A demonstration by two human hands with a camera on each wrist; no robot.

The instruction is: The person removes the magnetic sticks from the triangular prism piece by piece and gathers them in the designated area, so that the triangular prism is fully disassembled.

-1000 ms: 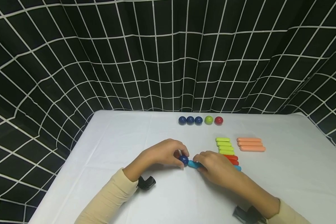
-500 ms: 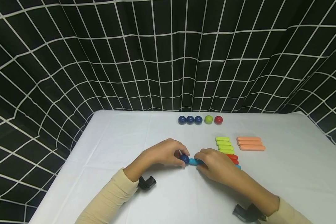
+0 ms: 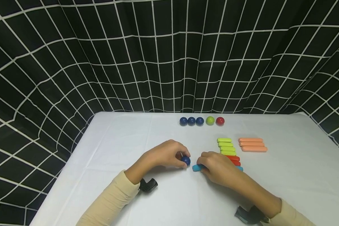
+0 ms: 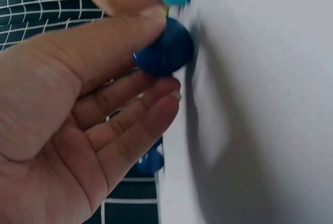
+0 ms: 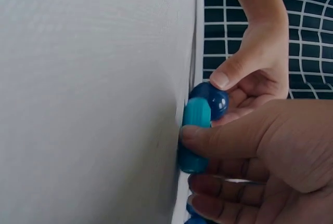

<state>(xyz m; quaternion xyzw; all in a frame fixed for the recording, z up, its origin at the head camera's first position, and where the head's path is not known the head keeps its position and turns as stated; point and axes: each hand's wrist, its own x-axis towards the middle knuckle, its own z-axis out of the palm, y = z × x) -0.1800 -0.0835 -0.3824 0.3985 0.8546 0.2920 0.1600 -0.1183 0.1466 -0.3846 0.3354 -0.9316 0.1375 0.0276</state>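
Note:
In the head view, my left hand (image 3: 168, 153) holds a dark blue ball (image 3: 185, 161) between thumb and fingers, low over the white table. The left wrist view shows the glossy ball (image 4: 165, 47) close up. Just to its right, my right hand (image 3: 218, 168) pinches a short light blue stick (image 3: 197, 168), one end pointing toward the ball. Head view shows a small gap between stick and ball. In the right wrist view the thumb lies across the ribbed stick (image 5: 196, 112), which overlaps the ball (image 5: 217, 102) behind it. The right hand partly covers the stick.
Toward the back of the white table (image 3: 124, 138) stand several balls in a row: dark blue (image 3: 191, 121), green (image 3: 210, 120), red (image 3: 220, 121). Beyond my right hand lie yellow-green sticks (image 3: 226, 144), red sticks (image 3: 234, 159), another light blue stick (image 3: 239, 168) and orange sticks (image 3: 252, 144).
A second ago the light blue stick's end touched the dark blue ball. Now it sits slightly apart, shifted right and nearer the person. My left hand and its ball have barely moved.

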